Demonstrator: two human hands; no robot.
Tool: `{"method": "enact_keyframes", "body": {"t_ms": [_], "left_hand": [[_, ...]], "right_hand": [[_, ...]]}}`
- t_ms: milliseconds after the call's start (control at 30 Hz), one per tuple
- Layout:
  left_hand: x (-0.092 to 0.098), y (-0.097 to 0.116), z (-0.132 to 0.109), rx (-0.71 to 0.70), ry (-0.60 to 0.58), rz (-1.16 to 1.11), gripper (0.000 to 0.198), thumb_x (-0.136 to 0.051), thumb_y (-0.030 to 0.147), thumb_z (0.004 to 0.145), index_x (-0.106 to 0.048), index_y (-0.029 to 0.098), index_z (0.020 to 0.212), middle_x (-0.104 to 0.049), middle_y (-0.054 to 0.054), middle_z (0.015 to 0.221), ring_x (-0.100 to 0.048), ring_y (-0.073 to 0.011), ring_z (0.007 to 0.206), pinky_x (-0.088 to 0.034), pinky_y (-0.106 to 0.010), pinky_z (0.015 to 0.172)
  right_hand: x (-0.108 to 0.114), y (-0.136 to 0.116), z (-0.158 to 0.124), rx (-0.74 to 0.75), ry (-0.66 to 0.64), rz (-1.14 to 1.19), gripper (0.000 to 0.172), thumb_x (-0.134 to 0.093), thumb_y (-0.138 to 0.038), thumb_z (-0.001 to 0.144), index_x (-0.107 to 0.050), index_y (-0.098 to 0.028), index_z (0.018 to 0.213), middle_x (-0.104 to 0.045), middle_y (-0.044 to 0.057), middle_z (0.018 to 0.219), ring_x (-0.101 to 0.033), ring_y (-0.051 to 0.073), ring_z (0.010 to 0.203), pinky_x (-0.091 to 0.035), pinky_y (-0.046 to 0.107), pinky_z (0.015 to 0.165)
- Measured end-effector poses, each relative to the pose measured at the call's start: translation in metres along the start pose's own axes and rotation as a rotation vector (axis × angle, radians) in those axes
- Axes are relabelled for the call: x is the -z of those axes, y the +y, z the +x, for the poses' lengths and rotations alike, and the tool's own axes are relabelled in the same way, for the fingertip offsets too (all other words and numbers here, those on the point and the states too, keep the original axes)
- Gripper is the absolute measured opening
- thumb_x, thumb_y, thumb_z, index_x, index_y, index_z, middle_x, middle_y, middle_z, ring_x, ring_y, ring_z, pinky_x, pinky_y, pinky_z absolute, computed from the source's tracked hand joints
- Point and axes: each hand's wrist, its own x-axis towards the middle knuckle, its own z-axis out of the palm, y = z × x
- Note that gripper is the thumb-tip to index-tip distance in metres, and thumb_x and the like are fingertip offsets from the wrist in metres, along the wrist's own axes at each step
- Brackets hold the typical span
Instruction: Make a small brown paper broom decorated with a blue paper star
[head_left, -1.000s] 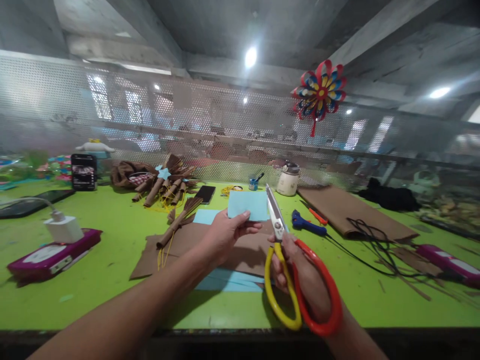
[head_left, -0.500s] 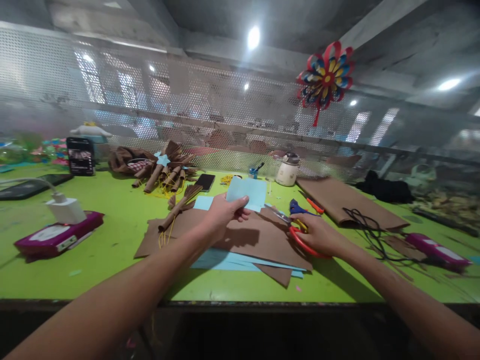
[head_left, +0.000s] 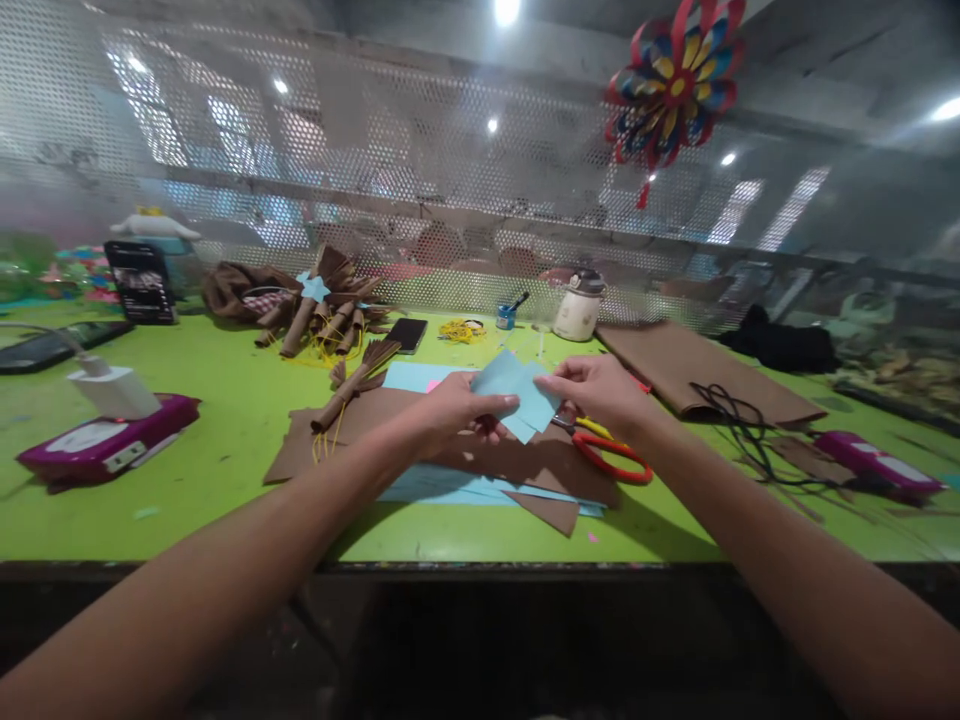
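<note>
Between my hands is a piece of light blue paper (head_left: pixel 517 392), held above the brown paper sheets (head_left: pixel 495 455). My left hand (head_left: pixel 457 408) pinches its left side, thumb on top. The right side is pinched by my right hand (head_left: pixel 596 392). Red-handled scissors (head_left: pixel 611 458) lie on the brown paper below my right hand, their blades partly hidden. More light blue sheets (head_left: pixel 442 487) stick out from under the brown ones. A rolled brown paper stick (head_left: pixel 349 390) with yellow string lies to the left.
Several rolled brown paper bundles (head_left: pixel 322 320) and a phone (head_left: pixel 409 335) lie behind. A cream jar (head_left: pixel 579 305) stands at the back, with folded brown paper (head_left: pixel 697 370) to its right. Purple power strips lie left (head_left: pixel 112 440) and right (head_left: pixel 874 465), the right one near a black cord (head_left: pixel 731 430).
My right hand has let go of the scissors, which now lie on the brown paper, and has taken the right side of the blue paper. The paper has turned and the view has tilted down.
</note>
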Motion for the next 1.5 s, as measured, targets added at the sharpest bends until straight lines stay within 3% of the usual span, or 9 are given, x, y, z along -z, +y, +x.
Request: {"method": "enact_keyframes", "body": {"t_ms": [133,367,500,600,733,933,1200,1367,1500], "left_hand": [[0.003,0.003,0.004,0.018,0.066,-0.08,0.027,-0.061,0.035,0.073,-0.062,0.009,0.067,-0.064,-0.013,0.058,-0.056,-0.0137,0.047,-0.042,-0.024,0.048],[0.004,0.002,0.009,-0.006,0.183,0.062,0.012,-0.058,0.022,0.069,-0.058,0.01,0.067,-0.062,-0.007,0.061,-0.056,-0.0136,0.052,-0.043,-0.024,0.051],[0.003,0.001,0.006,-0.022,0.052,0.269,0.015,-0.061,0.021,0.066,-0.062,0.011,0.077,-0.062,-0.004,0.07,-0.057,-0.0126,0.06,-0.044,-0.023,0.057],[0.007,0.0,0.009,-0.067,0.155,0.432,0.03,-0.063,0.018,0.062,-0.062,0.014,0.092,-0.06,-0.001,0.068,-0.054,-0.0113,0.054,-0.042,-0.021,0.051],[0.016,0.005,0.014,-0.224,0.433,0.467,0.054,-0.057,0.011,0.061,-0.054,0.019,0.114,-0.057,0.003,0.06,-0.049,-0.0091,0.044,-0.039,-0.019,0.045],[0.019,0.027,0.008,-0.356,0.629,0.129,0.016,-0.049,0.011,0.066,-0.062,0.011,0.076,-0.06,-0.004,0.069,-0.058,-0.0105,0.053,-0.045,-0.021,0.05],[0.028,0.055,-0.007,-0.28,0.439,0.134,0.008,-0.057,0.014,0.066,-0.065,0.013,0.069,-0.064,-0.005,0.066,-0.061,-0.0142,0.059,-0.051,-0.026,0.063],[0.013,0.085,-0.053,-0.229,0.36,0.394,0.009,-0.062,0.021,0.07,-0.07,0.018,0.071,-0.068,-0.004,0.07,-0.063,-0.0169,0.062,-0.05,-0.027,0.064],[0.013,0.072,-0.099,-0.019,0.353,0.585,0.015,-0.064,0.028,0.07,-0.072,0.02,0.078,-0.067,-0.001,0.062,-0.06,-0.0152,0.059,-0.047,-0.022,0.058]], "right_hand": [[0.003,0.003,0.01,0.049,-0.021,0.054,0.026,-0.067,-0.036,0.067,-0.056,-0.014,0.059,-0.05,-0.004,0.041,-0.041,0.004,0.034,-0.028,0.018,0.036],[0.047,0.029,0.028,-0.001,0.041,0.446,0.012,-0.066,-0.022,0.068,-0.06,-0.015,0.075,-0.053,-0.006,0.053,-0.046,0.003,0.041,-0.038,0.019,0.043],[0.061,0.04,0.022,0.053,-0.043,0.406,0.044,-0.068,-0.018,0.064,-0.059,-0.023,0.106,-0.056,-0.006,0.06,-0.047,0.005,0.042,-0.042,0.019,0.041],[0.058,0.036,0.012,0.162,-0.036,0.232,0.031,-0.063,-0.021,0.069,-0.065,-0.021,0.099,-0.06,-0.002,0.067,-0.052,0.009,0.051,-0.046,0.023,0.049],[0.033,0.021,-0.005,0.442,0.092,-0.342,0.019,-0.054,-0.023,0.077,-0.069,-0.016,0.086,-0.064,0.006,0.079,-0.057,0.016,0.068,-0.048,0.031,0.063],[-0.013,0.005,-0.034,0.716,-0.248,-0.903,0.039,-0.057,-0.038,0.075,-0.06,-0.01,0.102,-0.057,0.016,0.108,-0.046,0.029,0.107,-0.04,0.041,0.088],[-0.023,0.004,-0.048,0.634,-0.434,-1.051,0.031,-0.047,-0.035,0.082,-0.06,-0.012,0.096,-0.058,0.014,0.1,-0.054,0.024,0.089,-0.04,0.034,0.076],[-0.021,-0.002,-0.051,0.574,-0.481,-1.021,0.032,-0.048,-0.038,0.081,-0.06,-0.012,0.096,-0.059,0.012,0.096,-0.055,0.022,0.086,-0.039,0.03,0.073],[-0.026,-0.004,-0.057,0.532,-0.489,-1.041,0.022,-0.047,-0.022,0.081,-0.06,-0.011,0.095,-0.06,0.012,0.092,-0.055,0.02,0.084,-0.038,0.027,0.071]]}}
